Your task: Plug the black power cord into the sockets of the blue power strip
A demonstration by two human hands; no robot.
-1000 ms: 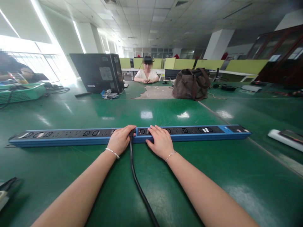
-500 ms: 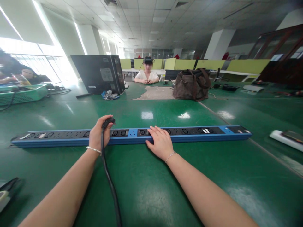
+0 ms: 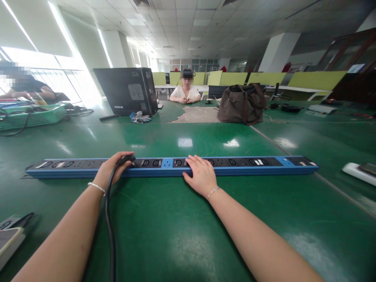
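A long blue-and-black power strip [image 3: 188, 171] lies crosswise on the green tabletop [image 3: 188, 223], its row of sockets facing up and a bright blue socket section near its middle. The person's left hand [image 3: 113, 168] is closed around a black plug [image 3: 126, 159], with thumb and fingers gripping it over the sockets left of that blue section; whether the plug touches the strip cannot be told. From the plug a thick black power cord [image 3: 109, 227] runs down past the wrist to the near edge of view. The right hand [image 3: 202, 175] rests on the strip just right of the blue section, fingers extended and close together on top, thumb apart against the near blue side, with nothing held between them. Each wrist wears a thin bracelet.

Farther back stand a black computer tower [image 3: 125, 92], with a pair of gloves [image 3: 140, 117] beside its base, and a brown handbag [image 3: 242, 105]. At left is a green plastic basket [image 3: 44, 117] with cables in it. A person in a white top [image 3: 185, 94] sits across the table, hands together, and another sits beyond the basket.
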